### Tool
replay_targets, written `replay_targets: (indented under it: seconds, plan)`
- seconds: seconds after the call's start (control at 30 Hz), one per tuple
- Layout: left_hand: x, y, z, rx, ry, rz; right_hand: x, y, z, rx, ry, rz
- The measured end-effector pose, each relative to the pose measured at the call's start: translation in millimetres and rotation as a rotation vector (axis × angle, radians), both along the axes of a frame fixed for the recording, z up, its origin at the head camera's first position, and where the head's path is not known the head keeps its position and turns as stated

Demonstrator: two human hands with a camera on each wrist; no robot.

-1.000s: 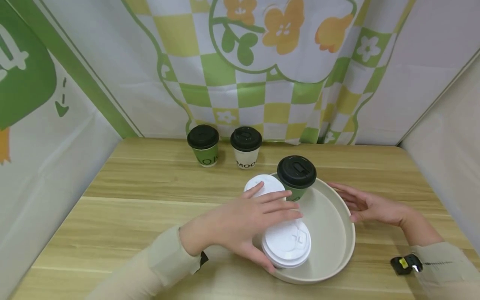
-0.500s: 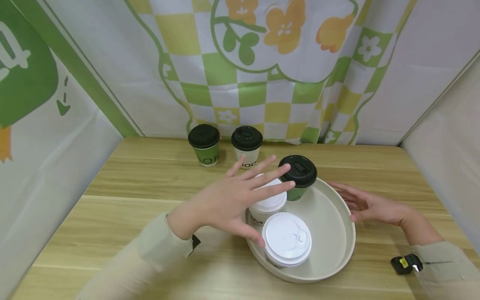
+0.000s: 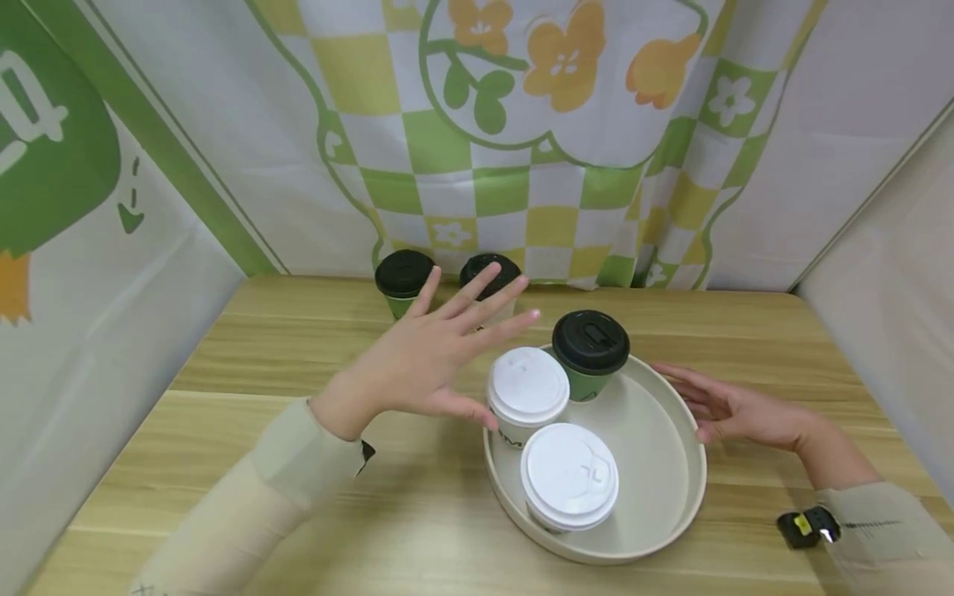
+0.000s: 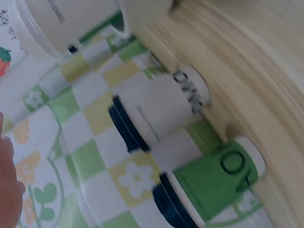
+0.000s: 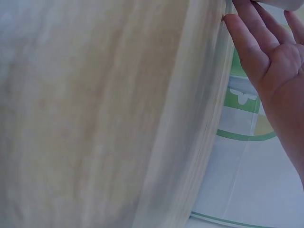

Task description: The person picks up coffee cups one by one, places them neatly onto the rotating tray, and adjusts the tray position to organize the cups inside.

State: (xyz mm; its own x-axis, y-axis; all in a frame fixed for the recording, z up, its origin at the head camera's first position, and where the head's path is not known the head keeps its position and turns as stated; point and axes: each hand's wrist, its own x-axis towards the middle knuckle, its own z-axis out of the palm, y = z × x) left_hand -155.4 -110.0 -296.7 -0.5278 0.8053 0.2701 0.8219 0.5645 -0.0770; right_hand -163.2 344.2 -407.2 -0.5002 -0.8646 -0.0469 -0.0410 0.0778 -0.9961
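Note:
My left hand (image 3: pixel 417 356) hovers with fingers spread, holding nothing, left of the round beige tray (image 3: pixel 656 530). Its fingers partly cover the white cup with a black lid (image 3: pixel 504 308) behind them and the green cup with a black lid (image 3: pixel 398 275). On the tray stand two cups with white lids, the rear one (image 3: pixel 529 389) and the front one (image 3: pixel 570 476), plus a green cup with a black lid (image 3: pixel 589 352) near the far rim. Against the tray's right outer side rests my right hand (image 3: pixel 734 412), fingers fairly straight; in the right wrist view the same hand (image 5: pixel 280 61) touches the tray's edge.
A wooden table (image 3: pixel 298 497) lies under everything. At its back edge hangs a checkered cloth (image 3: pixel 499 190) with flowers, and pale fabric walls (image 3: pixel 887 248) stand at the sides. In the left wrist view, the white cup (image 4: pixel 166 107) and green cup (image 4: pixel 218 180) stand apart.
My left hand has left the white-lidded cups and moved up and to the left, fingers spread. The cups and tray have stayed in place, and so has the right hand.

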Motion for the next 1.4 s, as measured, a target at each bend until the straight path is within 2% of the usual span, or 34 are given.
replay_targets:
  seconds: [0.27,0.6,0.7,0.9,1.13,1.4]
  plan:
    - [-25.1,-22.9,-4.0,0.021,0.002,0.115,-0.7,-0.2,1.4,-0.006,0.006,0.002]
    - [-53.2,-53.6,-12.9,0.045,-0.039,0.238,-1.2,0.1,0.9,0.009,0.024,-0.004]
    - [-59.9,-61.5,-15.6,0.046,-0.064,0.277,-1.4,0.8,0.3,0.01,0.014,-0.003]
    - [-72.5,-74.8,-22.2,0.053,-0.166,0.357,-0.5,1.2,0.5,0.016,0.008,-0.01]
    - [-88.1,-87.6,-35.9,0.091,-0.205,0.411,0.2,0.7,1.5,0.014,0.005,-0.011]
    - [-99.3,-96.8,-48.5,0.165,-0.271,0.446,-0.2,1.6,0.1,0.026,0.003,-0.022]
